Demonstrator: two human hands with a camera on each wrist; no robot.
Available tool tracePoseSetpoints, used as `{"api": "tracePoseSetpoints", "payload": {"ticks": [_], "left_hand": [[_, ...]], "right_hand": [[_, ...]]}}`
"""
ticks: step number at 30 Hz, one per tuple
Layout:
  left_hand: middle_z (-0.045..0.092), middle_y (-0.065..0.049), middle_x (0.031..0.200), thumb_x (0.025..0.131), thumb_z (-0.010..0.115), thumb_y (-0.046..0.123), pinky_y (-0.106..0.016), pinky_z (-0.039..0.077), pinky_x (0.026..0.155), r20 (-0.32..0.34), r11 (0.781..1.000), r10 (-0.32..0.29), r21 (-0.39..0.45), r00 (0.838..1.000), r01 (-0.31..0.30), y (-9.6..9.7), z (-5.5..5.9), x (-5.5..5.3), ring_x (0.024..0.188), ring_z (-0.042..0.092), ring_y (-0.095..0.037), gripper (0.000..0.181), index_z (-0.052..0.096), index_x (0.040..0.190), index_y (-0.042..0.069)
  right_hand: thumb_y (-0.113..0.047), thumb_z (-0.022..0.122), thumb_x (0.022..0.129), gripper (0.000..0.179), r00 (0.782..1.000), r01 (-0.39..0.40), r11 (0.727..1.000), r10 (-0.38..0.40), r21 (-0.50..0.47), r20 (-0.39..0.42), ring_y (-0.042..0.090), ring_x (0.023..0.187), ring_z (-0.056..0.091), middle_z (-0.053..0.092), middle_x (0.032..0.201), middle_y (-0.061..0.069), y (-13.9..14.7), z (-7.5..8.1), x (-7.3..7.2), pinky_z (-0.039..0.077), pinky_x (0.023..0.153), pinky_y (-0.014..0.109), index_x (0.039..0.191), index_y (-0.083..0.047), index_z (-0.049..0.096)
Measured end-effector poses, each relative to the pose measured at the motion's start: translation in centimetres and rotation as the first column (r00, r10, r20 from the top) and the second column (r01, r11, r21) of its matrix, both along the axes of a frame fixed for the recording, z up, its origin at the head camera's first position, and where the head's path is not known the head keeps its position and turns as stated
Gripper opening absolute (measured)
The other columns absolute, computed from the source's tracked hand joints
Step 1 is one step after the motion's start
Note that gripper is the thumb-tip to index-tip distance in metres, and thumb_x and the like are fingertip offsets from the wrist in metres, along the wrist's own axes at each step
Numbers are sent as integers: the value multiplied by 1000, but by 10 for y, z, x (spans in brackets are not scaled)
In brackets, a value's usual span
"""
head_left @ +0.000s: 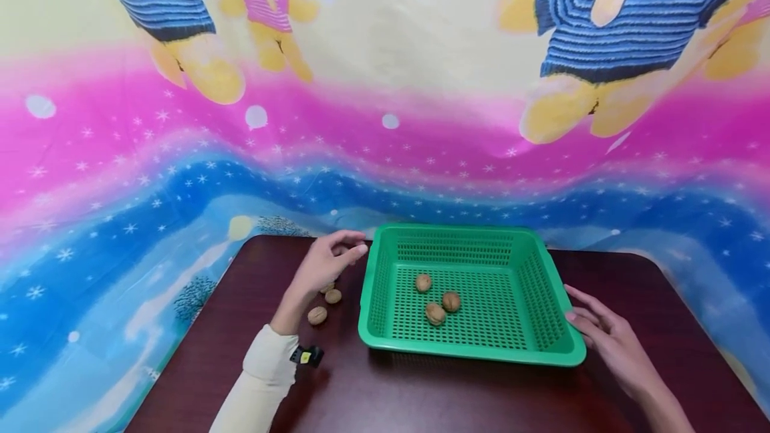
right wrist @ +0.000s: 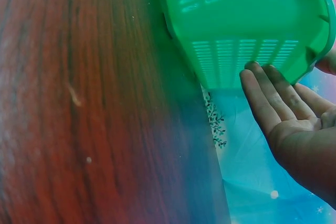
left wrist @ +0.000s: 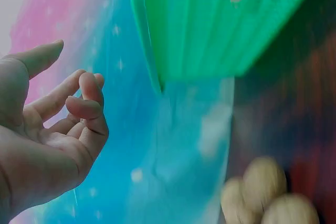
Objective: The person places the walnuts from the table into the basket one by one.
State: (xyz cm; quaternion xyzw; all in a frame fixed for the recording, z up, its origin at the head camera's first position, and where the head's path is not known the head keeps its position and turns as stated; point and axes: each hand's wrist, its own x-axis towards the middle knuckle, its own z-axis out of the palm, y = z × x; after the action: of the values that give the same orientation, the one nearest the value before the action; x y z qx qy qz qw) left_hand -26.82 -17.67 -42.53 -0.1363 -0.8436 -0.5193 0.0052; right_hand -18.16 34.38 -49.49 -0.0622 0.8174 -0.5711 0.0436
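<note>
The left hand [head_left: 325, 264] is in the air above the left part of the table [head_left: 457, 406], just beside the back left corner of the green basket [head_left: 469, 351]. Its fingers are loosely bent, the thumb stands apart from them, and I see nothing in its grasp; in the left wrist view a gap lies between this hand and the basket. The right hand [head_left: 607, 333] is at the basket's right short side. Its fingers are nearly straight and seem to touch the outer wall, with the thumb near the rim; how firmly they press, I cannot tell.

Between the left edge of the table and the basket's left side are three walnuts: one nearer to the front [head_left: 317, 315], one a little farther back [head_left: 333, 296], and one partly hidden behind the left wrist [head_left: 327, 287]. They lie below the left hand and toward the front from it. The left hand is clearly the nearer one to them, because the whole length of the basket separates them from the right hand.

The basket is upright near the back edge of the table, and its long axis goes from left to right, roughly along this edge. Inside, three more walnuts rest on the floor, left of its middle: one toward the back [head_left: 424, 282], and two [head_left: 451, 301] [head_left: 435, 313] close together in front of it.

On the left wrist, at the sleeve [head_left: 259, 379], is a small black device [head_left: 307, 356]. Behind the table hangs a printed cloth [head_left: 385, 166] with bears.
</note>
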Motion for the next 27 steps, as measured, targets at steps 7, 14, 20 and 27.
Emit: {"api": "tracePoseSetpoints", "payload": {"ticks": [7,14,20,27], "left_hand": [[73,-13,133,104,73,39,-49,58,88,65,994,107,4,992,-107,-49,-21,-3,97,72,-26,43,71,140,16],[73,-17,123,106,71,40,-37,54,71,128,978,207,-14,970,-207,-79,-43,-8,101,68,-41,44,70,141,13],[73,-20,126,107,69,37,-41,53,72,148,969,245,-54,958,-239,-90,-60,-12,98,69,-37,44,69,142,11],[75,-18,126,106,70,31,-38,52,71,193,967,253,-70,948,-244,-99,-73,-12,93,70,-26,49,64,146,2]], "right_hand": [[-30,48,117,63,1000,9,1000,-10,10,17,-6,109,71,66,121,-35,2,0,0,64,83,29,172,-10,24],[-29,48,117,64,1000,2,1000,-2,4,22,-5,108,72,67,120,-35,2,0,0,64,82,31,172,-9,23],[-28,48,117,63,1000,-2,1000,3,-10,18,-3,109,73,68,121,-32,3,0,0,64,83,31,172,-10,23],[-29,48,117,63,1000,-2,1000,3,-20,26,-3,109,73,69,121,-31,1,0,1,64,83,31,172,-9,23]]}}
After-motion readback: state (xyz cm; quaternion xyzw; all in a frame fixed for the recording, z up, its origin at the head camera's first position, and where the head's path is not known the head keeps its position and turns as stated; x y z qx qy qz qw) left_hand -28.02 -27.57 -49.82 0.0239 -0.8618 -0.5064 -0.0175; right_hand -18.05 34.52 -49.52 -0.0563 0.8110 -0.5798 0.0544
